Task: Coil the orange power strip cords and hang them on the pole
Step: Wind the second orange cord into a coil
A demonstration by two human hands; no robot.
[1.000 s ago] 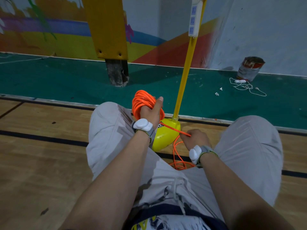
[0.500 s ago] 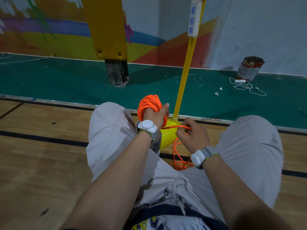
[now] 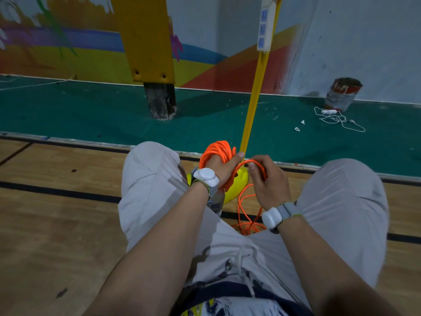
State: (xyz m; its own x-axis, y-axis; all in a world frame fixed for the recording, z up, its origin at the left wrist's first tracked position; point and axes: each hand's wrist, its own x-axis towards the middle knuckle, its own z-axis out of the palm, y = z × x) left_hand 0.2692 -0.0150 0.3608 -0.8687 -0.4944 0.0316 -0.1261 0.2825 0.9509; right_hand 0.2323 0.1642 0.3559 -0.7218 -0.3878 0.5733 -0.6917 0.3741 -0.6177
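My left hand (image 3: 222,167) grips a thick coil of orange cord (image 3: 216,150), its loops standing up above my fingers. My right hand (image 3: 267,179) pinches a fresh loop of the same cord, raised level with my left thumb and almost touching it. The loose orange cord (image 3: 245,215) trails down between my knees to a small pile on the wooden floor. Right behind my hands rises the yellow pole (image 3: 256,96) from its yellow base (image 3: 239,185). A white power strip (image 3: 264,26) hangs high on the pole.
I sit on the wooden floor with my knees (image 3: 150,169) either side of the pole base. On the green mat beyond lie a paint can (image 3: 342,94), a white cable with adapter (image 3: 337,117) and a yellow padded post (image 3: 150,53).
My right hand rose from the floor beside the pole base, drawing the cord up in a loop to my left hand. My left hand with the coil shifted slightly right.
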